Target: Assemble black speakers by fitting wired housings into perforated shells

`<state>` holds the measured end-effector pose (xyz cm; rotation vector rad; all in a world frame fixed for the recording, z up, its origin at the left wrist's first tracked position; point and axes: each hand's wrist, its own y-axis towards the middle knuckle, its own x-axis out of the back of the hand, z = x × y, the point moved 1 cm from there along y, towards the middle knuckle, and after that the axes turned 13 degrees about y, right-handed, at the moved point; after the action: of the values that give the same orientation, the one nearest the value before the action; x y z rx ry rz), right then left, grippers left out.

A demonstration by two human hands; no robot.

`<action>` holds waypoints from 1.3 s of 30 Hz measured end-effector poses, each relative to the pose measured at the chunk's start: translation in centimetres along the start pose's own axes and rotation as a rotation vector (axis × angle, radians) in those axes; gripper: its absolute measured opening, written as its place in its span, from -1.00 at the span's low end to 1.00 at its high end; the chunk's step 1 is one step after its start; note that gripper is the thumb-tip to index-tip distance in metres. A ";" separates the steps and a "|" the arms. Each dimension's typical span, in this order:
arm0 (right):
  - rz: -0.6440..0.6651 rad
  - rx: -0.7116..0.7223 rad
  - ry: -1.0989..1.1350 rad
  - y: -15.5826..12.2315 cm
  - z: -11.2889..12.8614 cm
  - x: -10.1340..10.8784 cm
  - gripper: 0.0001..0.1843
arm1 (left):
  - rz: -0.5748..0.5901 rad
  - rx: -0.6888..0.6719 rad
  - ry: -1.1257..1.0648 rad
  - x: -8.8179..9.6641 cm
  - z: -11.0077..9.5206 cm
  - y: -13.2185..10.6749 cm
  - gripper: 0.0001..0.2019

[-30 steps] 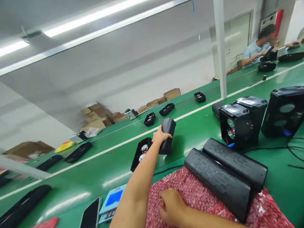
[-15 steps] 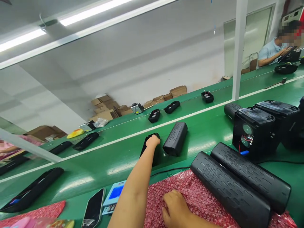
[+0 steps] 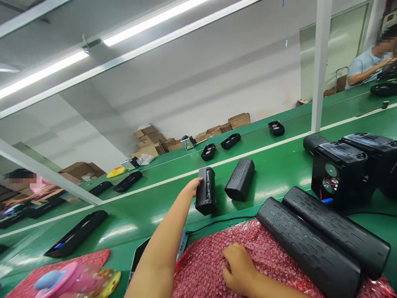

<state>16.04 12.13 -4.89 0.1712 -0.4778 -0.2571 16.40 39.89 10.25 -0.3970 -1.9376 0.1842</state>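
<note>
My left hand (image 3: 195, 187) reaches out over the green bench and grips a black plastic speaker housing (image 3: 206, 196) by its left side. That housing is tilted upright, its slotted open side partly showing. Just right of it lies another black housing (image 3: 240, 180) with a pattern of raised oblong marks. My right hand (image 3: 238, 265) rests on red bubble wrap (image 3: 201, 265), fingers loosely bent, thumb apart, nothing seen in it. Two long black patterned covers (image 3: 310, 248) lie side by side to its right, partly on the wrap.
Box-shaped speaker bodies (image 3: 341, 174) with exposed wires stand at right. Open black shells (image 3: 77, 234) lie along the green conveyor (image 3: 139, 207). A phone (image 3: 136, 256) is partly behind my left arm; a pink-and-blue item (image 3: 62, 281) sits lower left. Co-workers sit at both far sides.
The housing in my left hand has turned and come into fuller view. My view has swung left, so the scene sits farther right. My right hand stays on the bubble wrap.
</note>
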 end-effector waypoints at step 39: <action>0.244 0.807 -0.458 -9.4 8.0 17.7 -0.89 | -1.093 -0.555 0.361 -18.2 13.7 -33.9 -0.33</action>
<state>25.47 -2.65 7.60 0.8461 -1.0356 0.1576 3.76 2.52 -0.34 0.2994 -1.5704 -1.0694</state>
